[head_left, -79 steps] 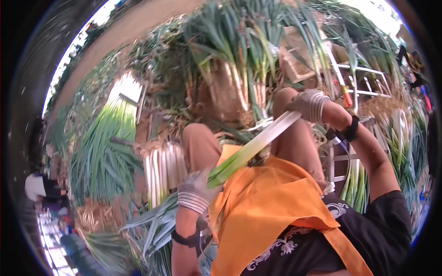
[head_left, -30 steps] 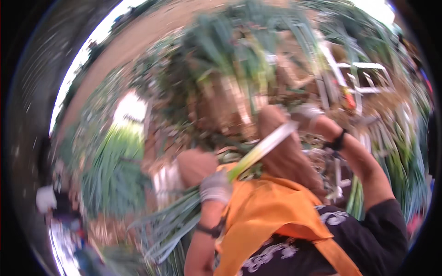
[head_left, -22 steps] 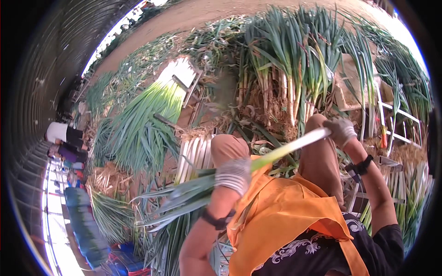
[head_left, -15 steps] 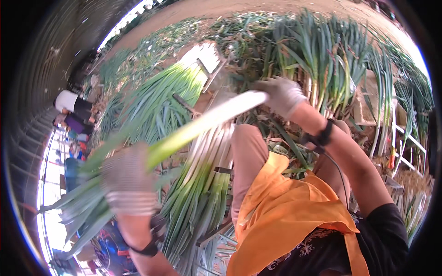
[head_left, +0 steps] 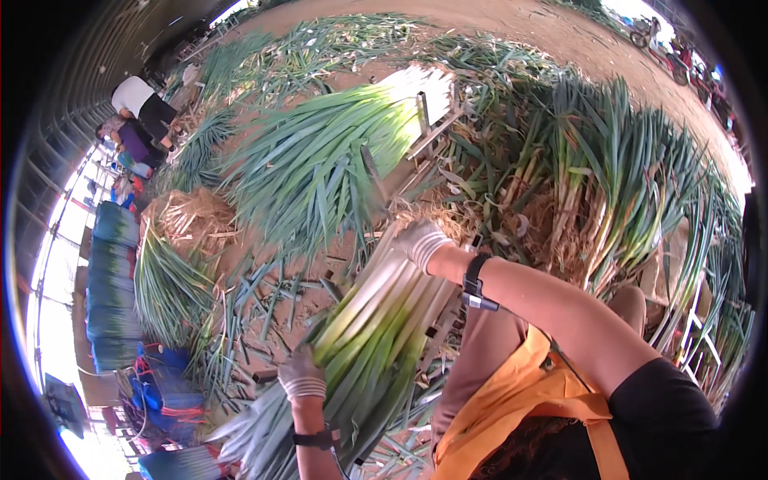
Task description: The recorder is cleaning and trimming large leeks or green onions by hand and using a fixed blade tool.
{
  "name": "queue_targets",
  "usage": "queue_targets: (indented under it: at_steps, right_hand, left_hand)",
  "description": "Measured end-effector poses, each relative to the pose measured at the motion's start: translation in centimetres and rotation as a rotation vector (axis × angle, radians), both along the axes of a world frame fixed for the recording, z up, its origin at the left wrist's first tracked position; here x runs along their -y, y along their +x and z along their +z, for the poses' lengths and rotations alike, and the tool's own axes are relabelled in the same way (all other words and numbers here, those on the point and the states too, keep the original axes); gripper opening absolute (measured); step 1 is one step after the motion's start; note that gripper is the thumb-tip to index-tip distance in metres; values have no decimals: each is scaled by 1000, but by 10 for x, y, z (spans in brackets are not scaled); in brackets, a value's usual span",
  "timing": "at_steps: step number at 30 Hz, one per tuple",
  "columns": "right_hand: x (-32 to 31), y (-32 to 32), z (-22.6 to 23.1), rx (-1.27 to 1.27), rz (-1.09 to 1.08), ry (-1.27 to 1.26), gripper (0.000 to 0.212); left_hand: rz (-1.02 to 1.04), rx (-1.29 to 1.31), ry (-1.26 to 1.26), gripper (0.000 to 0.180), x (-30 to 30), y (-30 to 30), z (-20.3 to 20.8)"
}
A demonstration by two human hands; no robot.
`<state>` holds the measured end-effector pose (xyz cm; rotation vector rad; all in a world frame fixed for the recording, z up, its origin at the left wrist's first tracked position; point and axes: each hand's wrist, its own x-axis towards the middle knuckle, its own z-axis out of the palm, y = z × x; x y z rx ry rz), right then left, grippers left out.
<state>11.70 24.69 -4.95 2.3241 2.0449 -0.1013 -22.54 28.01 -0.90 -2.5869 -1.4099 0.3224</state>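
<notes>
Both my hands wear pale knitted gloves and are at a bundle of long green onions (head_left: 376, 328) lying in a rack beside my leg. My left hand (head_left: 302, 374) is closed at the bundle's left edge, around green leaves of an onion. At the white root end, my right hand (head_left: 420, 244) curls its fingers over the stalks; its fingertips are partly hidden. Beyond them, a second, larger pile of green onions (head_left: 328, 152) lies in another rack (head_left: 428, 132) with upright bars, white ends pointing away to the right.
Untrimmed green onions with roots (head_left: 616, 184) stand heaped at the right. Cut leaves (head_left: 272, 304) litter the ground. At the left are a rooty bundle (head_left: 172, 280), stacked onion bundles (head_left: 112, 280) and a blue container (head_left: 172, 384). Two people (head_left: 140, 108) bend at the far left; motorbikes (head_left: 672, 60) stand far right.
The single green onion held up between my hands has come down onto the bundle in the near rack. My right hand moved left and down; my left hand moved right and down.
</notes>
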Motion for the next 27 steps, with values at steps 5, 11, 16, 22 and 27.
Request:
queue_targets:
  at_steps: [5, 11, 16, 22, 27]
  right_hand:
    - [-45, 14, -32, -30, 15, -82, 20]
    - [-100, 25, -90, 17, -25, -73, 21]
    - [-126, 26, -111, 60, 171, -202, 19]
    - [-89, 39, -119, 44, 284, -151, 17]
    - [-127, 36, -120, 32, 140, -228, 14]
  left_hand:
    - [15, -32, 25, 30, -31, 24, -48]
    - [68, 24, -9, 26, -65, 35, -89]
    - [185, -12, -257, 22, -73, 42, -110]
    - [195, -102, -431, 25, -61, 49, -97]
    - [140, -61, -591, 41, -111, 40, -97]
